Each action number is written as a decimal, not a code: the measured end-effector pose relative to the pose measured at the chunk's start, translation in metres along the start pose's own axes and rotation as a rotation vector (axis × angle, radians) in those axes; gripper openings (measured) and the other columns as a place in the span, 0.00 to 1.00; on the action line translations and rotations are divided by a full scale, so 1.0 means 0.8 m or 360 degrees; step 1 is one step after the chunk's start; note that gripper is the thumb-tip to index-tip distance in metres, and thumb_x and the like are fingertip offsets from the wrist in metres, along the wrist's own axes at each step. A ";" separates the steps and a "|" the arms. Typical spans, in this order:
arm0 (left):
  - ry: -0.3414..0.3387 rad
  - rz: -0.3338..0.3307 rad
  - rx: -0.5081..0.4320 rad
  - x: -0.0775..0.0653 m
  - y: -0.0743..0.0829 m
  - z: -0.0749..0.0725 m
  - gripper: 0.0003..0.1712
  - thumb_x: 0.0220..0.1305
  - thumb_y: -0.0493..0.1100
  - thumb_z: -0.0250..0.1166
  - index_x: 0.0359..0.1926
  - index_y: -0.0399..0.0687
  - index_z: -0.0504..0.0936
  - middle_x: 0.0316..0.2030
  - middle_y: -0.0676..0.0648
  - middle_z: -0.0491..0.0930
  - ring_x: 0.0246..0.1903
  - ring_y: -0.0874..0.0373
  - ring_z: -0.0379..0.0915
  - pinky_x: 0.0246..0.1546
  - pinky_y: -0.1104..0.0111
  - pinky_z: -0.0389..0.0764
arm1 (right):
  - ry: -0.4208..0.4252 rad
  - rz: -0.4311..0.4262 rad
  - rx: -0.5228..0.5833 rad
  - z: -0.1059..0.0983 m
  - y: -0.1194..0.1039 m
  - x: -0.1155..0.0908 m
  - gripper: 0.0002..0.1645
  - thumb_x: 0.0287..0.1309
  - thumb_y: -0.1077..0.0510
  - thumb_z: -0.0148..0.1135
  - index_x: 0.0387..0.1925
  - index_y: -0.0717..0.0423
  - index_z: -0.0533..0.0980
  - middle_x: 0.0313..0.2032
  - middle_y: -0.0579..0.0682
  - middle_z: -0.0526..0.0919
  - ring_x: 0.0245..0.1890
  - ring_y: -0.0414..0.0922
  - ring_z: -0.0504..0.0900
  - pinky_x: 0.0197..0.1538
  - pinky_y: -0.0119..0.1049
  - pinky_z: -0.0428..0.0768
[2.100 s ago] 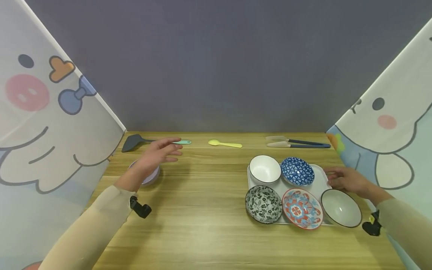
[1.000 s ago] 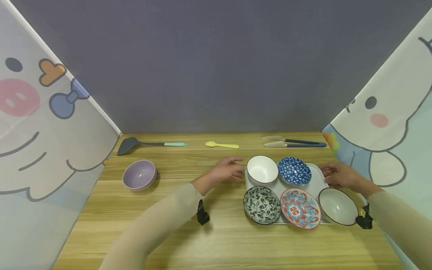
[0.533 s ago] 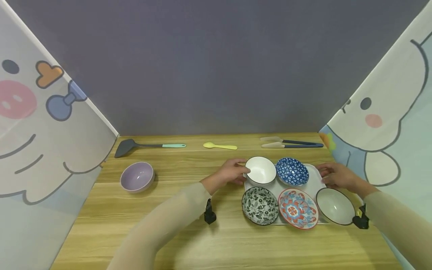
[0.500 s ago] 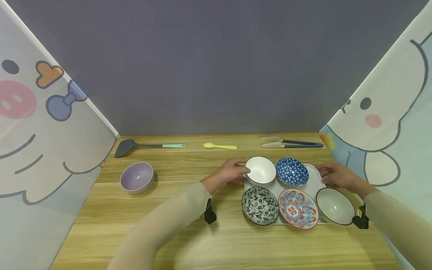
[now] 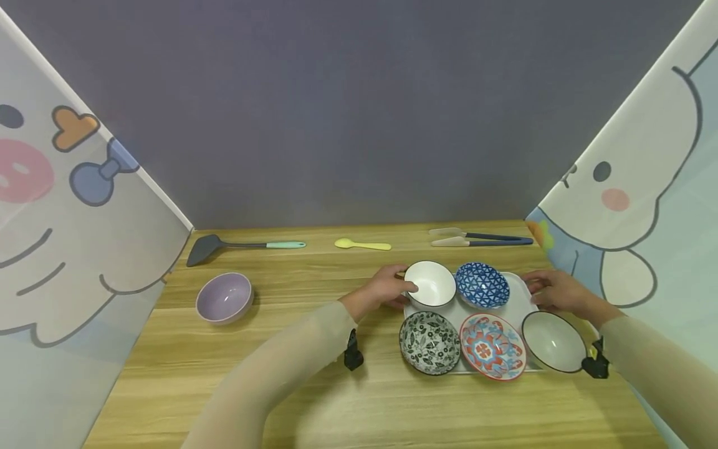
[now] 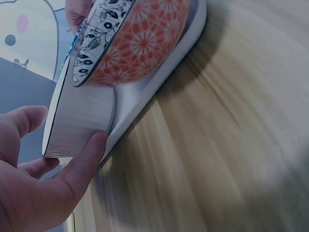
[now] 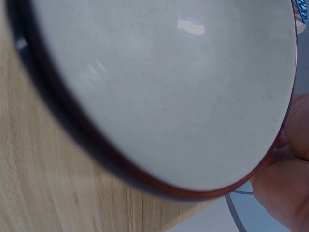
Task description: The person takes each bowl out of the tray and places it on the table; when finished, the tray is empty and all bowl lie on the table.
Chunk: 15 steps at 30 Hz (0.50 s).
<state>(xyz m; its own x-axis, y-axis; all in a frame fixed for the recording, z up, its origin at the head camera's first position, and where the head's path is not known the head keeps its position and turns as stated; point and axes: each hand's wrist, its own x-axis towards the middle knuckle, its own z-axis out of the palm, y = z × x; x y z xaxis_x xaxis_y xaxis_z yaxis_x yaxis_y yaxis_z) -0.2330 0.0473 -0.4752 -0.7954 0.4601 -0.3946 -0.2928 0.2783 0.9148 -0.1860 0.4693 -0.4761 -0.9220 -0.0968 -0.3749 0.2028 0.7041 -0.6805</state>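
Observation:
Beside the white bowl with a dark rim point(image 5: 430, 284), my left hand point(image 5: 384, 288) has its thumb over the bowl's rim and its fingers against the outer side. In the left wrist view, fingertips point(image 6: 94, 145) touch the bowl's lower wall, close to the tray edge. My right hand point(image 5: 558, 292) grips the right edge of the white tray point(image 5: 518, 299). Also on the tray are a blue-patterned bowl point(image 5: 482, 285), a black floral bowl point(image 5: 429, 343) and a red floral bowl point(image 5: 493, 347). A larger off-white bowl point(image 5: 554, 342), close in the right wrist view, leans at its right front corner.
A purple bowl point(image 5: 225, 298) stands on the left of the wooden table point(image 5: 314, 399). Along the back lie a spatula point(image 5: 241, 245), a yellow spoon point(image 5: 361, 244) and tongs point(image 5: 482, 239). Printed side panels and a grey back wall bound the table.
From over the purple bowl, my left hand has moved right to the white bowl and taken hold of it. My right hand stays at the tray's edge. The head view has shifted slightly.

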 end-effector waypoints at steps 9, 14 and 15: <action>0.0044 0.0017 0.0005 0.002 0.000 0.000 0.37 0.69 0.37 0.64 0.77 0.43 0.64 0.56 0.30 0.81 0.41 0.36 0.87 0.40 0.51 0.92 | -0.0005 -0.0011 -0.0002 -0.003 -0.005 -0.002 0.38 0.58 0.70 0.65 0.69 0.74 0.64 0.49 0.68 0.80 0.34 0.48 0.82 0.31 0.38 0.88; 0.0131 0.0013 -0.0097 0.002 -0.004 0.001 0.33 0.67 0.35 0.64 0.72 0.42 0.71 0.44 0.33 0.86 0.34 0.38 0.88 0.38 0.51 0.92 | -0.0013 -0.0018 0.0043 0.000 0.000 -0.002 0.38 0.58 0.70 0.64 0.69 0.75 0.64 0.48 0.67 0.80 0.33 0.48 0.82 0.30 0.39 0.88; 0.0146 0.0015 -0.0114 0.002 -0.004 0.001 0.32 0.66 0.34 0.64 0.71 0.42 0.73 0.42 0.34 0.86 0.33 0.39 0.88 0.36 0.53 0.92 | -0.0010 -0.0007 0.0059 0.001 0.000 -0.003 0.38 0.58 0.71 0.65 0.69 0.74 0.64 0.48 0.67 0.80 0.33 0.48 0.82 0.31 0.39 0.88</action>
<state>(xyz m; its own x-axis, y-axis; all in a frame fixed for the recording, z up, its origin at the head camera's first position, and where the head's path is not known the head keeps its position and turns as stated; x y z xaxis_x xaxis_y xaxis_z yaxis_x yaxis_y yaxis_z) -0.2327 0.0480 -0.4790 -0.8427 0.3822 -0.3792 -0.3194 0.2120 0.9236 -0.1837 0.4691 -0.4761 -0.9210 -0.1043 -0.3755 0.2107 0.6772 -0.7050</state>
